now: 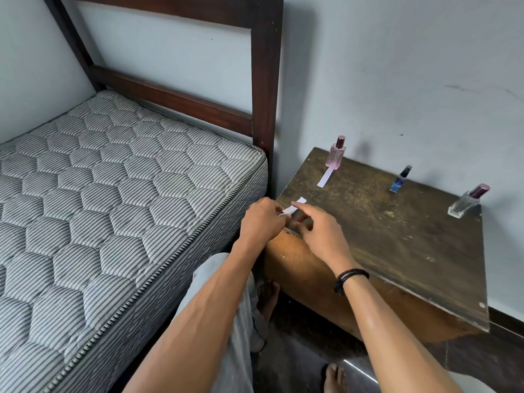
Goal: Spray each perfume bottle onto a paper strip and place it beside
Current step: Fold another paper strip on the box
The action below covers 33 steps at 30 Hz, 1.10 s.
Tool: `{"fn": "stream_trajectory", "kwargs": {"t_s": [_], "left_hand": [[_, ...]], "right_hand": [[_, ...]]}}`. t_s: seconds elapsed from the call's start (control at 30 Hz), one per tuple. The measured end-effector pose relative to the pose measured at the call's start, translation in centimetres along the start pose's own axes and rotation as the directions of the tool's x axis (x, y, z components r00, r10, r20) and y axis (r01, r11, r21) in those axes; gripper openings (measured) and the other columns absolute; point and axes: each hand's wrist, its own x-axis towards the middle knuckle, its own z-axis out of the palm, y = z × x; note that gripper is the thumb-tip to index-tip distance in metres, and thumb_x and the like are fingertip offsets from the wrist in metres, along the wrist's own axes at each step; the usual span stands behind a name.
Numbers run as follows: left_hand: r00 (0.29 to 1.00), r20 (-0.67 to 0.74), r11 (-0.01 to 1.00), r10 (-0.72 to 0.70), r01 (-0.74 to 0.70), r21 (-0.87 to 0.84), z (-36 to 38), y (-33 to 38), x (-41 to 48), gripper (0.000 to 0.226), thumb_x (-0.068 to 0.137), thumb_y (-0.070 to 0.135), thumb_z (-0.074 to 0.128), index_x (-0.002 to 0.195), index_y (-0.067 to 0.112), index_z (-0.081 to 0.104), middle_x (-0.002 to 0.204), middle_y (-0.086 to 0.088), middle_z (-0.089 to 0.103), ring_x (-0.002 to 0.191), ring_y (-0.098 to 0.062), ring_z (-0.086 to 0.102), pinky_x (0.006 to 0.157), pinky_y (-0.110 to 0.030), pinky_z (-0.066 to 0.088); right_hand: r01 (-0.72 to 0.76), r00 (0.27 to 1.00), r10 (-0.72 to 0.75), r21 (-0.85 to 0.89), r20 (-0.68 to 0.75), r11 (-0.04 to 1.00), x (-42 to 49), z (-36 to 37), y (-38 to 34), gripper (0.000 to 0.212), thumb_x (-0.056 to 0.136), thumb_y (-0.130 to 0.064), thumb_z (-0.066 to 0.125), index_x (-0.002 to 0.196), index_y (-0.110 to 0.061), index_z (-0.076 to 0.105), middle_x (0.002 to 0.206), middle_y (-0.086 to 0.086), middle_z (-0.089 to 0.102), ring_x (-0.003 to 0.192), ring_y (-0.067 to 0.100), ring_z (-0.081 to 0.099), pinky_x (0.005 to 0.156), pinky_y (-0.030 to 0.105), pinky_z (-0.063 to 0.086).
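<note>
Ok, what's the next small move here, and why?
Probably keep the paper strip in the left hand and send the right hand to the blue bottle: only the pink bottle has a laid strip beside it, and blue stands next along.

To my left a bare mattress (113, 194), quilted in hexagons with thin grey stripes and corded along its edge, lies in a dark wooden bed frame (265, 109) whose post and rails stand against a pale blue-grey wall (411, 66) marked with a few scuffs. Just beside the post, in front of me, a worn wooden table (397, 251) stands against that wall, its top dark and scratched, its front a lighter orange-brown. Below it the floor (297, 364) is dark, a dark baseboard (507, 320) runs along the foot of the wall, and the light is soft and even.
</note>
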Motion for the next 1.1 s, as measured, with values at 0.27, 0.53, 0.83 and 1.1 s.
{"fn": "stream_trajectory", "kwargs": {"t_s": [0.27,0.53,0.83,1.1], "left_hand": [[0.995,0.084,0.988,-0.048,0.059,-0.141,0.3,0.2,0.3,0.019,0.087,0.035,0.074,0.103,0.026,0.077,0.105,0.004,0.074,0.102,-0.017,0.067,0.081,-0.027,0.047],[0.995,0.1,0.965,-0.002,0.028,-0.261,-0.3,-0.5,1.1,0.021,0.087,0.012,0.069,0.093,0.029,0.08,0.099,0.01,0.075,0.099,-0.011,0.068,0.091,-0.033,0.054],[0.989,0.108,0.994,0.103,-0.107,0.032,1.3,-0.4,1.4,0.028,0.085,0.015,0.075,0.11,0.026,0.075,0.113,0.006,0.066,0.106,-0.017,0.062,0.092,-0.037,0.054],[0.966,0.21,0.971,0.15,-0.184,0.152,1.8,-0.1,1.7,0.052,0.091,0.01,0.059,0.137,0.035,0.059,0.14,0.004,0.044,0.127,-0.026,0.039,0.103,-0.043,0.046]], "right_hand": [[-0.004,0.995,0.005,0.006,-0.097,1.0,1.0,2.6,-0.2,0.03,0.098,-0.011,0.06,0.123,-0.021,0.074,0.115,-0.002,0.07,0.1,0.022,0.067,0.079,0.032,0.051],[-0.095,0.975,0.109,0.084,-0.192,0.992,2.1,1.6,0.8,0.014,0.096,-0.025,0.071,0.104,-0.019,0.08,0.104,-0.004,0.077,0.093,0.014,0.067,0.082,0.031,0.051],[-0.267,0.91,0.406,0.622,-0.09,0.737,2.4,0.5,0.7,0.004,0.092,-0.011,0.075,0.09,-0.013,0.078,0.084,0.002,0.077,0.08,0.022,0.077,0.078,0.036,0.064],[-0.259,0.883,0.468,0.784,-0.045,0.563,2.3,-0.7,0.8,0.006,0.09,0.0,0.074,0.095,-0.001,0.071,0.092,0.014,0.076,0.082,0.02,0.078,0.069,0.022,0.06]]}}
